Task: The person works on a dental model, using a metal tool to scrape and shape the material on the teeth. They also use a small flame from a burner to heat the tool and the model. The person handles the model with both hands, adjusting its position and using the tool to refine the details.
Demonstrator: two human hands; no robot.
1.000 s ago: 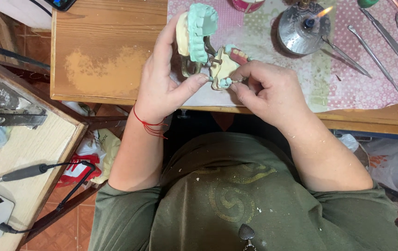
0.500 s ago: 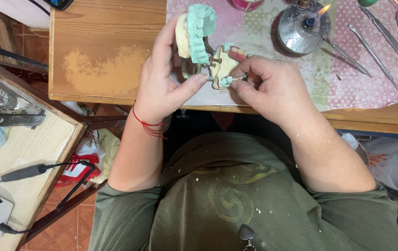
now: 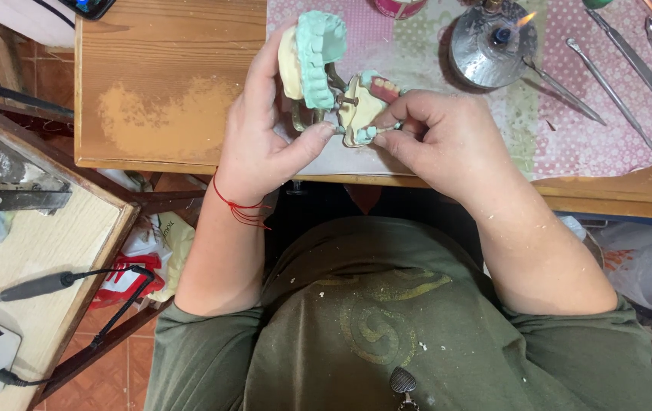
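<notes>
At the far left, a grey handpiece [image 3: 33,287] is lying on a side bench [image 3: 44,236]. The left hand [image 3: 265,144] is grasping an opened dental articulator [image 3: 337,91], its green upper cast [image 3: 318,57] tilted up, over the near edge of the wooden table [image 3: 159,84]. The right hand [image 3: 448,141] is pinching the lower cast [image 3: 364,110] with curled fingers. Farther right, a lit burner [image 3: 493,46] and metal instruments [image 3: 615,72] are resting on a pink cloth [image 3: 600,129].

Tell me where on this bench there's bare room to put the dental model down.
The bare wood left of the patterned mat, beyond the left hand, is free. The mat's right side is crowded: a lit burner and metal tools lie beyond the right hand.
</notes>
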